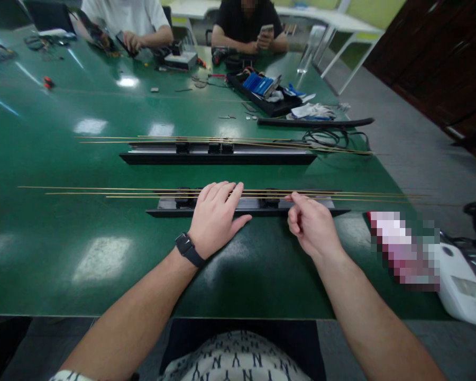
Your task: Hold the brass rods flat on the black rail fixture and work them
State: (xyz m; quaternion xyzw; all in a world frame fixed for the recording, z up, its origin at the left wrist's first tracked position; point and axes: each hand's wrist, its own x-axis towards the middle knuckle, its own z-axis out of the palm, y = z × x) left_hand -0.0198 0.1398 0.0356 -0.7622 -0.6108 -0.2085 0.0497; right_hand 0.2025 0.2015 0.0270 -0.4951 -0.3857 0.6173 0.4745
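Note:
Across the near black-and-silver metal rail [248, 212] lie several long thin brass-coloured rods [135, 192], reaching well past both its ends. My left hand [218, 211] rests palm down over the rods and the rail's left part, fingers stretched out; a dark watch is on that wrist. My right hand [311, 219] is at the rail's right part, thumb and index finger pinched together at the rods; the fingertips hide what is between them. Black blocks [269, 198] sit in the rail's channel. Behind it, a second similar rail [218, 158] has more rods on top.
Beyond the rails are a black cable [333, 138], a black tube [315, 123] and a black tray [257, 100] with blue items. A blurred red-and-white item [400, 248] and a white device [466, 286] lie at right. Two people sit opposite at the green table [83, 222].

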